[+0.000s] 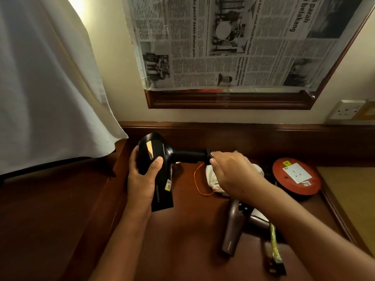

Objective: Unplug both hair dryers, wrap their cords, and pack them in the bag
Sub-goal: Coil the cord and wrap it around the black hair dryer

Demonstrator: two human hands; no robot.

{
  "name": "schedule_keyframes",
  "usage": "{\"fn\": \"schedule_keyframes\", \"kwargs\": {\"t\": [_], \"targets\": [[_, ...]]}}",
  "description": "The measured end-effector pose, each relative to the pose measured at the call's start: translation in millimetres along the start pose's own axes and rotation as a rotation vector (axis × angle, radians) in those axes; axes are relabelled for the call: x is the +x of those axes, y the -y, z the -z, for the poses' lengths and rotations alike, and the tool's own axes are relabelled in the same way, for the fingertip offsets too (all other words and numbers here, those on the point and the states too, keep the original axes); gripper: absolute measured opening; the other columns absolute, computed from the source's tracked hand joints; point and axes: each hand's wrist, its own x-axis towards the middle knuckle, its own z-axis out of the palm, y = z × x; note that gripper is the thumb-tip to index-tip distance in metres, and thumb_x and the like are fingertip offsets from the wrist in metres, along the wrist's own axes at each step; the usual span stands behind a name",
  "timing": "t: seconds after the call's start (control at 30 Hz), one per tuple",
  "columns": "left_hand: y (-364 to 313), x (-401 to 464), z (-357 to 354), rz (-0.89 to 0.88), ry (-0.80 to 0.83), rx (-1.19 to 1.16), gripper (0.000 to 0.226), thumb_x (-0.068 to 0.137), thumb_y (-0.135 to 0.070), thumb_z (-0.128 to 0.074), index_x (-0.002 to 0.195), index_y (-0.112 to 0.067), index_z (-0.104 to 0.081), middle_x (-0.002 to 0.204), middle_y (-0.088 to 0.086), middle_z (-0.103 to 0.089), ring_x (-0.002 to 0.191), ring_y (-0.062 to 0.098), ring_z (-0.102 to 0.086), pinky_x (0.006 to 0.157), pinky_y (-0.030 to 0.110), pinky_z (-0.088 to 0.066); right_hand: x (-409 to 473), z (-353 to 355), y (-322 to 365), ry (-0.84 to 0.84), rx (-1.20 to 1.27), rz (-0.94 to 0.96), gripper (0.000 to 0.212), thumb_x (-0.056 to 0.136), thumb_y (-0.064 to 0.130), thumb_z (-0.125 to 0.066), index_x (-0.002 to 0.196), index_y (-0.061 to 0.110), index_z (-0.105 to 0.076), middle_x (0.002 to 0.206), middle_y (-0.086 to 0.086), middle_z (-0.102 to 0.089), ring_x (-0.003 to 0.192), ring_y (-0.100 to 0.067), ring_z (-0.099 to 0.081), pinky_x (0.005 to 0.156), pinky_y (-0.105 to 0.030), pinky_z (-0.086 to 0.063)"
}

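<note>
1. Holding the black hair dryer (pixel 160 169) left of centre in the frame, the left hand (pixel 142 175) is curling its fingers and thumb round the barrel, with the handle pointing right toward the middle.
2. The right hand (pixel 229 171) is pinching the dark cord end (pixel 209 157) at the foot of that handle; how much cord is already wound there I cannot tell.
3. The dryer's shell is looking rigid and glossy, so it is probably sitting light but a little slippery; the barrel grip is giving good control, and the handle is likely the safer place to take it for packing.
4. The cord is going to be limp and springy, so loops are needing a pinch at the handle end or they are likely to unwind.
5. The brown hair dryer (pixel 233 230) is lying on the bench (pixel 182 240) at lower right, partly under the right forearm, with a green-wrapped bundle (pixel 275 244) just beside it.
6. The white cloth bag (pixel 211 179) with its orange drawstring (pixel 195 179) is sitting soft and slumped just beyond the right hand, at the centre.
7. A red cord reel (pixel 296 177) is crowding the right side, the raised bench lip is closing off the top and right, and a white curtain (pixel 50 78) is hanging at upper left; the open room is lying in the lower middle.
</note>
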Motion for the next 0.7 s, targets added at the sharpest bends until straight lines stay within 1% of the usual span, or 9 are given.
{"fn": "schedule_keyframes", "kwargs": {"t": [0.03,0.1,0.17,0.23,0.3,0.33,0.43,0.57,0.7], "targets": [[-2,-2,-2,-0.008,-0.015,-0.005,0.059,0.087,-0.016,-0.067,0.14,-0.03,-0.044,0.108,-0.015,-0.058,0.089,-0.004,-0.062,0.064,0.01,-0.053,-3,-6,0,-0.086,0.074,-0.006,0.03,0.101,0.026,-0.035,0.101,0.007,-0.057,0.093,-0.004,-0.064,0.089,-0.028,-0.059,0.077,-0.037,-0.043],[-5,-4,-5,-0.006,-0.04,-0.039,0.059,0.087,-0.018,-0.068,0.139,-0.032,-0.044,0.112,-0.011,-0.061,0.097,0.005,-0.064,0.078,0.025,-0.058,-8,-15,2,-0.271,0.255,-0.022,0.033,0.099,0.025,-0.037,0.101,0.004,-0.061,0.087,-0.006,-0.066,0.081,-0.024,-0.061,0.075,-0.038,-0.046],[-8,-6,-8,0.001,-0.056,-0.07,0.063,0.086,-0.019,-0.069,0.141,-0.032,-0.043,0.121,-0.005,-0.062,0.107,0.016,-0.064,0.089,0.039,-0.055,-10,-23,3,-0.357,0.434,-0.093,0.028,0.098,0.022,-0.039,0.098,0.007,-0.062,0.072,0.002,-0.06,0.063,-0.006,-0.055,0.062,-0.025,-0.044],[-12,-8,-11,-0.002,-0.064,-0.096,0.064,0.086,-0.019,-0.069,0.142,-0.032,-0.043,0.125,-0.002,-0.062,0.11,0.017,-0.063,0.089,0.038,-0.055,-9,-29,4,-0.319,0.748,-0.204,0.017,0.099,0.013,-0.043,0.096,0.007,-0.059,0.065,0.001,-0.055,0.049,-0.004,-0.047,0.05,-0.017,-0.036],[-15,-9,-13,-0.01,-0.052,-0.117,0.062,0.085,-0.018,-0.069,0.141,-0.03,-0.044,0.125,-0.002,-0.063,0.11,0.015,-0.063,0.088,0.032,-0.055,-9,-33,5,-0.219,1.158,-0.29,0.012,0.099,0.008,-0.043,0.095,0.007,-0.055,0.065,-0.005,-0.051,0.045,-0.005,-0.039,0.042,-0.021,-0.03],[-16,-9,-14,-0.008,-0.042,-0.128,0.062,0.085,-0.018,-0.069,0.141,-0.029,-0.045,0.125,-0.001,-0.063,0.11,0.016,-0.063,0.089,0.033,-0.055,-10,-35,5,-0.175,1.294,-0.31,0.011,0.099,0.007,-0.043,0.094,0.007,-0.052,0.065,-0.005,-0.049,0.045,-0.008,-0.036,0.04,-0.022,-0.028],[-15,-8,-12,0.028,-0.016,-0.143,0.061,0.085,-0.017,-0.069,0.14,-0.029,-0.046,0.125,0.001,-0.064,0.111,0.02,-0.064,0.092,0.04,-0.053,-11,-42,4,-0.064,1.416,-0.309,0.009,0.1,0.011,-0.041,0.093,0.01,-0.047,0.064,-0.002,-0.049,0.043,-0.009,-0.035,0.037,-0.02,-0.027],[-14,-8,-8,0.063,-0.001,-0.162,0.063,0.078,-0.026,-0.075,0.135,-0.033,-0.05,0.122,0.002,-0.065,0.108,0.023,-0.065,0.087,0.042,-0.055,-12,-48,-1,0.059,1.409,-0.351,0.02,0.101,0.029,-0.04,0.089,0.013,-0.044,0.059,0.0,-0.039,0.038,-0.008,-0.027,0.035,-0.017,-0.023],[-20,-6,-5,0.058,0.009,-0.174,0.055,0.085,-0.021,-0.067,0.136,-0.033,-0.049,0.122,0.001,-0.064,0.105,0.023,-0.066,0.076,0.034,-0.057,-17,-58,-5,0.189,1.459,-0.334,0.039,0.097,0.044,-0.039,0.08,0.013,-0.054,0.054,0.0,-0.033,0.04,-0.009,-0.026,0.039,-0.019,-0.022]]}}
